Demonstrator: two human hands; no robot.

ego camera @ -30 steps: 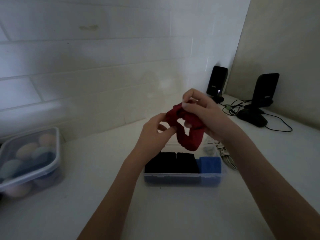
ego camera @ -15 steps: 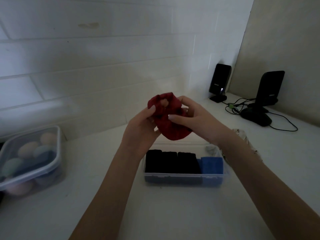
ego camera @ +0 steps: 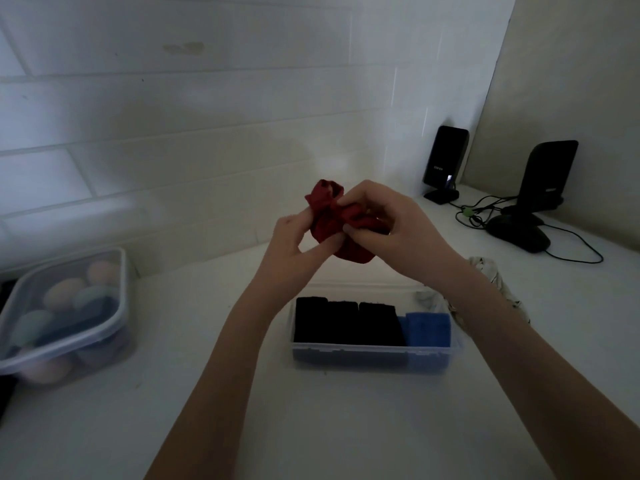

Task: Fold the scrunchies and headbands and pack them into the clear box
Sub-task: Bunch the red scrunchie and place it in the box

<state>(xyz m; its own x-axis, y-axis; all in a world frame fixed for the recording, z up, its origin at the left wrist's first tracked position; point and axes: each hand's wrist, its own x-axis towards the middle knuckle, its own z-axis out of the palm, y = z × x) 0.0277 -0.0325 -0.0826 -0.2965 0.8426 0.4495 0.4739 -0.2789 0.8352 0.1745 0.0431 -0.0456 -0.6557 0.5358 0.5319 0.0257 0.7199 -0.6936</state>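
Both hands pinching red scrunchie [ego camera: 332, 223] above clear box [ego camera: 374, 351]: left hand [ego camera: 294, 247] fingers gripping left edge, right hand [ego camera: 391, 230] bunching right. Scrunchie crumpled, long axis running upper-left to lower-right. White table [ego camera: 346, 427], tiled wall [ego camera: 173, 116].

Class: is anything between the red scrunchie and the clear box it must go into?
Nothing visible. Both hands hold the scrunchie above the open box; black bands and a blue one fill its front row.

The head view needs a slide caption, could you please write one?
Both hands fold a red scrunchie above the clear box.
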